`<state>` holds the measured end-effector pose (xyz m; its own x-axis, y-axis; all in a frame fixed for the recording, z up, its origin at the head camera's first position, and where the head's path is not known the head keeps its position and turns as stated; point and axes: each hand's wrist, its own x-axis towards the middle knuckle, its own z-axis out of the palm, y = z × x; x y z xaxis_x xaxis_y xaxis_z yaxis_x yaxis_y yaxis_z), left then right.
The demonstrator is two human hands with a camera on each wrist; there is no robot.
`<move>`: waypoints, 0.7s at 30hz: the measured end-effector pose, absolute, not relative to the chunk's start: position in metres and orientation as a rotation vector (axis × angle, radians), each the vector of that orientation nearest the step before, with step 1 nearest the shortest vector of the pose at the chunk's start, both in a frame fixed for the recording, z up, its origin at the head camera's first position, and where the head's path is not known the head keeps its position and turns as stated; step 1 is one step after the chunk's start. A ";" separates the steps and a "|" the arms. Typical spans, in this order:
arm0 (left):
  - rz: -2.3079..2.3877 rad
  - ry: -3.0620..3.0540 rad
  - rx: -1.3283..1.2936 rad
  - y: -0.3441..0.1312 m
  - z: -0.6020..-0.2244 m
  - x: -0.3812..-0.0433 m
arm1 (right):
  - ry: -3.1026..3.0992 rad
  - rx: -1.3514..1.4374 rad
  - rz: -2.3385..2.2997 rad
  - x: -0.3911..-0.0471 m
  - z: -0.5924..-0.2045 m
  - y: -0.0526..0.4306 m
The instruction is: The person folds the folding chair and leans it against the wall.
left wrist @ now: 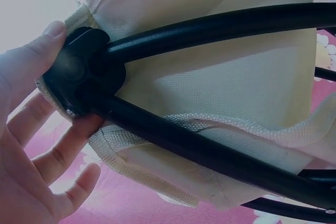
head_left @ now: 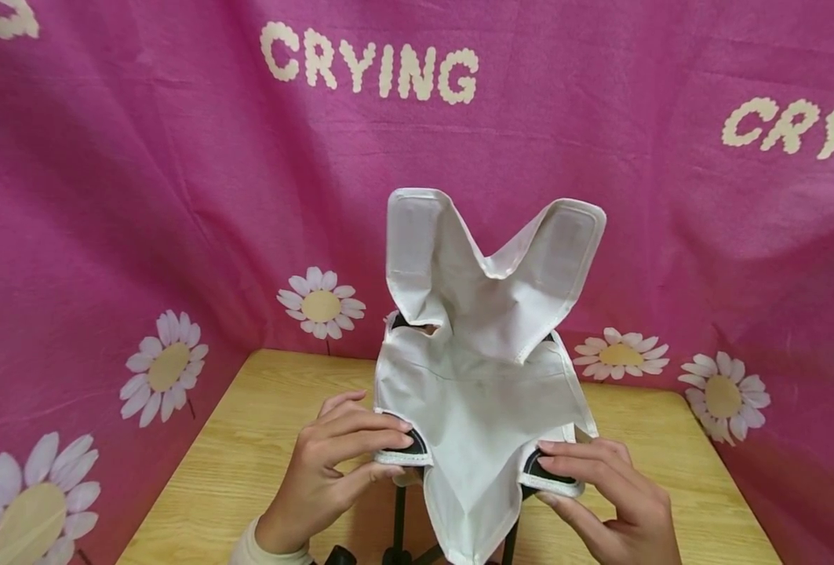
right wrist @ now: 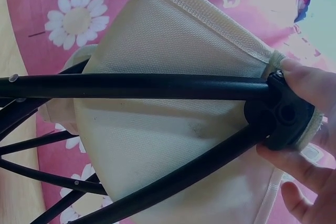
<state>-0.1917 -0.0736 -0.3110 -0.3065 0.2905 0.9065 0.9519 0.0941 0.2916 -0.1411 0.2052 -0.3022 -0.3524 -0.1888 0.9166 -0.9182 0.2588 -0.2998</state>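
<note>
Evidently both hands are busy with a white fabric seat (head_left: 480, 400) that stands near the middle of the wooden surface (head_left: 198, 486), borne on black tubes (left wrist: 220, 27). The left hand (head_left: 332, 451) pinches its near left corner: the fingers lie over a black corner patch (head_left: 414, 446) edged with white stitching, and the thumb is set beneath. The right hand (head_left: 614, 490) grips the matching corner across from it in the same way, fingers above on a second dark patch (head_left: 551, 468), thumb below. Between the two hands the fabric dips and runs to a point toward the person. Behind, two upright flaps (head_left: 412, 243) rise and spread apart in a V. From underneath, the left wrist view shows a black plastic connector (left wrist: 79, 72) at the gripped corner, with two tubes branching out of it; the right wrist view shows a similar joint (right wrist: 281, 111) between the thumb and fingers of that hand. A light sleeve (head_left: 271, 545) covers the left wrist. Around the surface hangs a pink cloth (head_left: 141, 118), printed with white daisies (head_left: 321, 306) and with cream lettering (head_left: 370, 67) that reads CRYING.
</note>
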 end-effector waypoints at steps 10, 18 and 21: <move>-1.240 -1.696 -1.223 -0.074 -0.309 -0.192 | -1.735 1.025 1.140 -0.143 -0.302 0.204; -1.228 -1.694 -1.224 -0.075 -0.315 -0.197 | -1.787 0.980 1.131 -0.141 -0.302 0.203; -1.223 -1.692 -1.226 -0.074 -0.313 -0.196 | -1.795 0.973 1.137 -0.140 -0.302 0.203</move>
